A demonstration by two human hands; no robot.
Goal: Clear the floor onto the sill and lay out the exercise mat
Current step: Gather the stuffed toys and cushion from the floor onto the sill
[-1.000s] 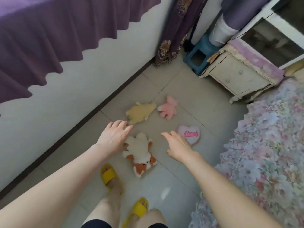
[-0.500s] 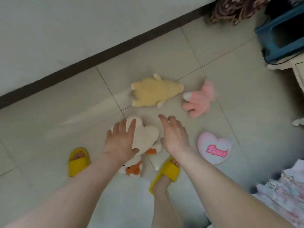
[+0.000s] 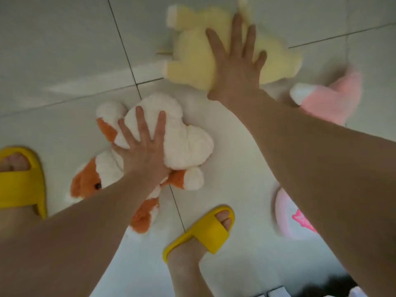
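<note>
**Two plush toys being picked up at once**

White-and-orange plush (image 3: 171,144) lies on the tile floor (image 3: 64,50) under the left hand (image 3: 143,151); fingers spread flat on it, not yet closed. Yellow plush (image 3: 192,61) lies under the right hand (image 3: 235,67), fingers splayed and likewise unclenched. Suggested: fingers curled deep into each body before lifting, since soft fill slips. Pink plush (image 3: 334,99) sits just right of the right fingers; heart cushion (image 3: 289,215) is part-hidden by that forearm. Count: three plush toys, one cushion, two yellow slippers (image 3: 201,230).

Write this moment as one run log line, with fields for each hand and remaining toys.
left hand: on white-orange plush | right hand: on yellow plush | remaining: pink plush, heart pillow
</note>
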